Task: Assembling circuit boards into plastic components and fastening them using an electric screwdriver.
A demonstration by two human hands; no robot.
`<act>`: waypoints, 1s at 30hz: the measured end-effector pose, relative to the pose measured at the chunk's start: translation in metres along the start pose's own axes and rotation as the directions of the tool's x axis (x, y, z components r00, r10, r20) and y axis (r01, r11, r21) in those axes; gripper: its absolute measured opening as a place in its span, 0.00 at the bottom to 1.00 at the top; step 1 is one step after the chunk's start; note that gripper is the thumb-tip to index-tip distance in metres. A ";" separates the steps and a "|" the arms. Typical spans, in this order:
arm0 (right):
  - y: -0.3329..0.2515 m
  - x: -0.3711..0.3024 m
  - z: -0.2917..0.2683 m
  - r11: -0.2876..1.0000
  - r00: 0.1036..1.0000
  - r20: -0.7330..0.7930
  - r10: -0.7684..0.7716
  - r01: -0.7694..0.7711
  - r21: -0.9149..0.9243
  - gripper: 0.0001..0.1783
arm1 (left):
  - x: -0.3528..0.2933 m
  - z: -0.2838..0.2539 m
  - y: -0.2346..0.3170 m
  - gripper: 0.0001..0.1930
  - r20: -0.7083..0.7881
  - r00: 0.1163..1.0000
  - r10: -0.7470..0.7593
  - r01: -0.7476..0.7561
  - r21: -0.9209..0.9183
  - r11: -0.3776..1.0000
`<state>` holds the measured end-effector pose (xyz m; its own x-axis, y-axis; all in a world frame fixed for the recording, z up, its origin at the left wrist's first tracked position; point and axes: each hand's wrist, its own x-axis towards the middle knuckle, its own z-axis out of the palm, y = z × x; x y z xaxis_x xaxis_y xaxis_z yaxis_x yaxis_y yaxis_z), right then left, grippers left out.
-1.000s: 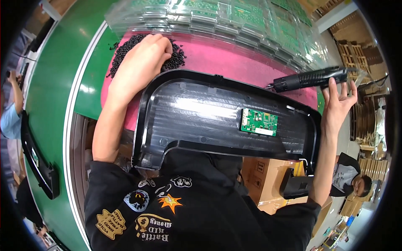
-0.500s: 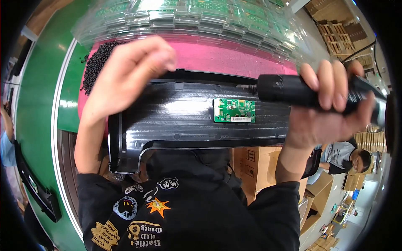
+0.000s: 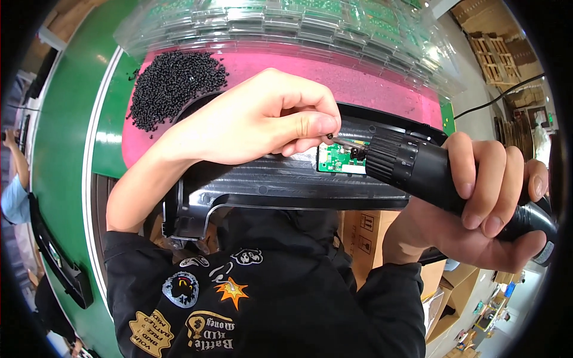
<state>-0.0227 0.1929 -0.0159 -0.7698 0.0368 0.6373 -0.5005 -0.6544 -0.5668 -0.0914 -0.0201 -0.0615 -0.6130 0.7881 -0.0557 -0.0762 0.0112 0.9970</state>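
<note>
My right hand point(image 3: 484, 209) is wrapped round a black electric screwdriver point(image 3: 418, 165), its bit pointing left. Thumb and forefinger of my left hand point(image 3: 259, 122) pinch a small black screw point(image 3: 329, 136) at the end of the bit. Whether the screw sits on the bit cannot be made out. Just behind this meeting point lies a green circuit board point(image 3: 332, 161), partly covered by my fingers and the driver's nose. It rests inside a long, shiny black plastic housing point(image 3: 262, 182).
On the pink mat point(image 3: 250, 62) a heap of small black screws point(image 3: 173, 86) lies left of the housing. Stacked clear plastic trays point(image 3: 298, 30) with green boards stand at the back. Cardboard boxes point(image 3: 362, 232) are at the lower right. Another person's arm point(image 3: 18, 161) shows at far left.
My left hand has moved right from the housing's left part to the bit's tip. The screwdriver has tilted, its rear end lower. More of the screw heap shows.
</note>
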 end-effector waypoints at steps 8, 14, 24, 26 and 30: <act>0.018 -0.002 0.000 0.998 0.998 -0.006 -0.056 0.056 -0.025 0.20 | 0.007 -0.001 -0.010 0.12 0.019 0.996 -0.087 0.087 -0.020 0.996; 0.016 0.000 -0.008 0.980 0.981 0.192 -0.016 0.054 -0.194 0.23 | 0.010 -0.002 -0.011 0.12 0.056 0.984 -0.171 0.171 0.016 0.985; 0.005 0.005 -0.013 0.963 0.975 0.219 0.047 0.014 -0.268 0.24 | 0.016 -0.007 -0.016 0.13 0.116 0.975 -0.189 0.198 -0.073 0.978; 0.000 0.011 -0.014 0.946 0.951 0.279 0.134 -0.039 -0.322 0.25 | 0.015 -0.008 -0.019 0.13 0.119 0.979 -0.164 0.176 -0.101 0.979; 0.006 0.011 -0.011 0.942 0.941 0.301 0.157 -0.052 -0.330 0.25 | 0.013 -0.010 -0.016 0.13 0.104 0.974 -0.204 0.209 -0.046 0.977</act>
<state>-0.0385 0.1980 -0.0178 -0.6837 -0.2952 0.6674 -0.5627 -0.3692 -0.7397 -0.1058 -0.0161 -0.0788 -0.4997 0.8288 -0.2518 -0.2387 0.1477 0.9598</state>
